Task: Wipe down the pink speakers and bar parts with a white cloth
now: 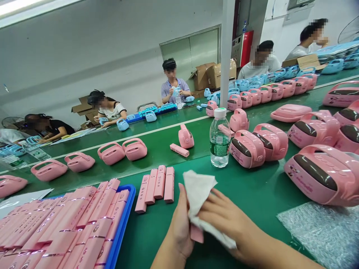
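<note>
My left hand (pixel 181 222) is closed around a pink oblong bar (pixel 197 234), which looks like a slim microphone. Only its lower end shows. A white cloth (pixel 198 188) is wrapped over the bar, and my right hand (pixel 224 218) presses it there with closed fingers. Just beyond my left hand, several similar pink bars (pixel 160 181) with buttons lie side by side on the green table (pixel 157 231). More of them fill a blue tray (pixel 129 198) at the left, in stacked rows.
A clear bottle with a white cap (pixel 220 144) stands ahead. Pink handled speakers (pixel 322 173) crowd the right, beside bubble wrap (pixel 322 231). More pink speakers (pixel 110 153) line the green belt. Several co-workers (pixel 175 86) sit across, among blue speakers.
</note>
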A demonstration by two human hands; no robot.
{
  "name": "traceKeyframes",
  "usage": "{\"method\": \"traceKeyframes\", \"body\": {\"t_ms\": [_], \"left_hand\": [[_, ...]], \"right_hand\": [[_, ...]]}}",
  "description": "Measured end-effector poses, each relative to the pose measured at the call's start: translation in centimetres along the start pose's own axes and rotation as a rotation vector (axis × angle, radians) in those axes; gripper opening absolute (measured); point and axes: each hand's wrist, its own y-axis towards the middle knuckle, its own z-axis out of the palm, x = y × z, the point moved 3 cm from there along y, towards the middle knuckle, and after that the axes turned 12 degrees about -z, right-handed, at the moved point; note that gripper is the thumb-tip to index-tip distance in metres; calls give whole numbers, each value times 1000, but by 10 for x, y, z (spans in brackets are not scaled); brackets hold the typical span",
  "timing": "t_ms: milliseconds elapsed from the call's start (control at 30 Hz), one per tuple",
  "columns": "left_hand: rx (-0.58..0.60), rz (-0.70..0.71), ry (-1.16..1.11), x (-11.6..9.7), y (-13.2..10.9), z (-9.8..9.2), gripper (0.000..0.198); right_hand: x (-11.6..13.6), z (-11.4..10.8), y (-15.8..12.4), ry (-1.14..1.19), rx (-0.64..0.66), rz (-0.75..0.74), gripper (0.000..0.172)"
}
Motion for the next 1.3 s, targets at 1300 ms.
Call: {"method": "traceKeyframes", "body": {"t_ms": [1300], "left_hand": [[-255,278,891,-28,-19,-22,64]], "right_hand": [[-35,-31,-20,327,-719,583,51]]}}
